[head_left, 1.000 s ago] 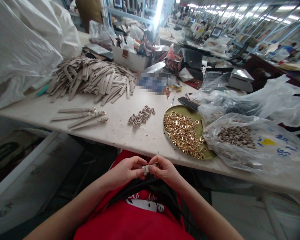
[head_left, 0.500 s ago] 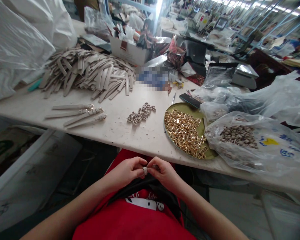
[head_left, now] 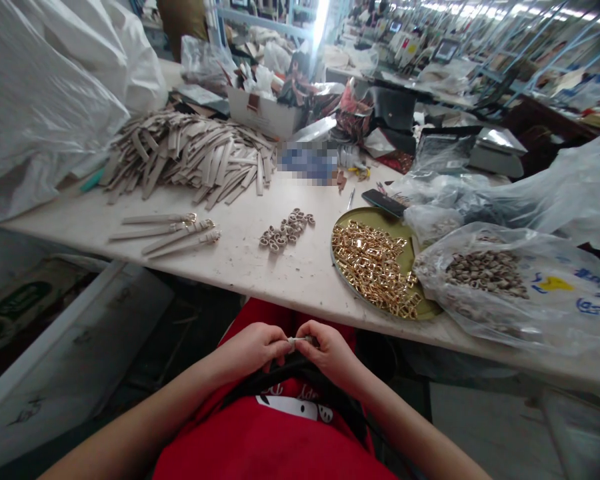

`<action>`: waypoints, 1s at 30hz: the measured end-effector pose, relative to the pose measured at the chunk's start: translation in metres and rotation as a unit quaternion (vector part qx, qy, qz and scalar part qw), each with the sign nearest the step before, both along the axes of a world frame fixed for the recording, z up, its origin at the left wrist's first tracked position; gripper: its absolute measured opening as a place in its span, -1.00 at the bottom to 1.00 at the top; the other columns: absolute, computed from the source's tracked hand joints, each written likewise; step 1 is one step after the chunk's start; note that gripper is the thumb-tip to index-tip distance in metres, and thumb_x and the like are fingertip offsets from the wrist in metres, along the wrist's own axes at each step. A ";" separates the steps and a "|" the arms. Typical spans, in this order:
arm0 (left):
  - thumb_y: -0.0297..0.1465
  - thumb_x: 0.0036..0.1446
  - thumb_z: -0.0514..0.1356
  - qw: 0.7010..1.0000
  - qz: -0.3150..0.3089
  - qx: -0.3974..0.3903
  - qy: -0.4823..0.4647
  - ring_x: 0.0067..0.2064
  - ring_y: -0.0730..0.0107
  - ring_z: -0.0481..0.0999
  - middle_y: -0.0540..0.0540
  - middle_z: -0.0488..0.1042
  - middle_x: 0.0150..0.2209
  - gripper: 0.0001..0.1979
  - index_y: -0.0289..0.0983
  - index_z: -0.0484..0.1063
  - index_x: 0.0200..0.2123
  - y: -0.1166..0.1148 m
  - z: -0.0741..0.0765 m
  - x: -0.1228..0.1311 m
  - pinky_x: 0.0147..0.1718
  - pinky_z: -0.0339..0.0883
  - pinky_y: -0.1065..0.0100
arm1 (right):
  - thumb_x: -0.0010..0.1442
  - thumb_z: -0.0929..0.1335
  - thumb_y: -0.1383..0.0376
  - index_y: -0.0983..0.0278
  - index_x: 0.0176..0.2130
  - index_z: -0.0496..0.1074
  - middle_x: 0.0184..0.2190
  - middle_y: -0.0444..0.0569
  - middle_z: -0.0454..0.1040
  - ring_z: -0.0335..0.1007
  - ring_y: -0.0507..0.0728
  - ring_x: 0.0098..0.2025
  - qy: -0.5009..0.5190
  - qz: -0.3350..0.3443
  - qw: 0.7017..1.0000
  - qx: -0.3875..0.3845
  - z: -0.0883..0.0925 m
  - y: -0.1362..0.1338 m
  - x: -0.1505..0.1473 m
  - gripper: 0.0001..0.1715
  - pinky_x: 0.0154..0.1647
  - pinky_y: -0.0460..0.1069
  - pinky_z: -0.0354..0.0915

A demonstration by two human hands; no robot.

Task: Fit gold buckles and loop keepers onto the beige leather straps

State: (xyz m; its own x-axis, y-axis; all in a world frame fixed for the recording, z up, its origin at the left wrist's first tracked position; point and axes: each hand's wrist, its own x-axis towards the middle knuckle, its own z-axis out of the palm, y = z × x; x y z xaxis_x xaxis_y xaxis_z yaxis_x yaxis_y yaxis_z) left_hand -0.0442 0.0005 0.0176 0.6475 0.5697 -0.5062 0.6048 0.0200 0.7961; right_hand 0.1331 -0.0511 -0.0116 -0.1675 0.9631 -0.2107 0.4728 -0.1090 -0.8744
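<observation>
Over my lap, just below the table's front edge, my left hand (head_left: 266, 345) and my right hand (head_left: 325, 348) meet with fingers pinched. Between the fingertips is a small pale strap piece (head_left: 292, 343), mostly hidden, gripped from both sides. On the table (head_left: 240, 273) beyond lies a cluster of small beige loops (head_left: 286, 230). A round olive tray (head_left: 411, 248) to the right holds many gold buckles (head_left: 367, 260). Several beige straps with buckles (head_left: 173, 233) lie at the left.
A big heap of beige straps (head_left: 190, 153) lies at the back left beside white sheeting (head_left: 55, 100). A clear bag of loops (head_left: 490, 273) sits right of the tray, a dark phone (head_left: 383, 201) behind it. Farther back stands a filled white box (head_left: 265, 112).
The view has shifted slightly, so the table items appear farther right. Both hands remain together, and the pale piece between them is turned differently, now showing as a thin strip.
</observation>
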 end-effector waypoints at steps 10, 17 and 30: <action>-0.30 0.11 -0.03 0.985 -0.031 0.162 0.041 -0.46 0.38 0.42 -0.07 0.50 -0.49 -0.69 -0.28 0.45 -0.48 -0.010 0.017 0.003 -0.53 0.09 0.47 | 0.20 0.19 0.29 0.24 -0.23 0.29 -0.44 -0.10 0.39 0.28 0.05 -0.45 0.009 0.070 0.997 -0.009 0.018 -0.011 0.010 -0.85 -0.45 -0.06 0.17; -0.29 0.15 -0.06 0.977 -0.054 0.201 0.052 -0.45 0.36 0.43 -0.09 0.50 -0.47 -0.67 -0.27 0.45 -0.43 -0.018 0.020 0.005 -0.51 0.08 0.43 | 0.19 0.18 0.32 0.22 -0.19 0.27 -0.37 -0.07 0.41 0.31 0.08 -0.35 -0.004 0.077 0.995 0.065 0.019 -0.018 0.008 -0.83 -0.36 -0.04 0.19; -0.33 0.15 -0.04 0.969 -0.081 0.215 0.086 -0.41 0.23 0.46 -0.15 0.50 -0.45 -0.71 -0.30 0.43 -0.41 -0.012 0.014 0.004 -0.49 0.11 0.38 | 0.18 0.19 0.35 0.22 -0.25 0.24 -0.42 -0.08 0.41 0.29 0.08 -0.40 -0.049 0.074 0.995 0.054 0.018 -0.010 -0.001 -0.90 -0.41 -0.05 0.16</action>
State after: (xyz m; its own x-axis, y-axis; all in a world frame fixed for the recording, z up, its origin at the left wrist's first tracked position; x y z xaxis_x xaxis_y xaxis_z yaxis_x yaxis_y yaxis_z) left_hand -0.0403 -0.0117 0.0317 0.6730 0.6495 -0.3539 0.6973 -0.3976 0.5964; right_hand 0.1325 -0.0611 0.0063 -0.2925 0.9473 -0.1307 0.5609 0.0593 -0.8257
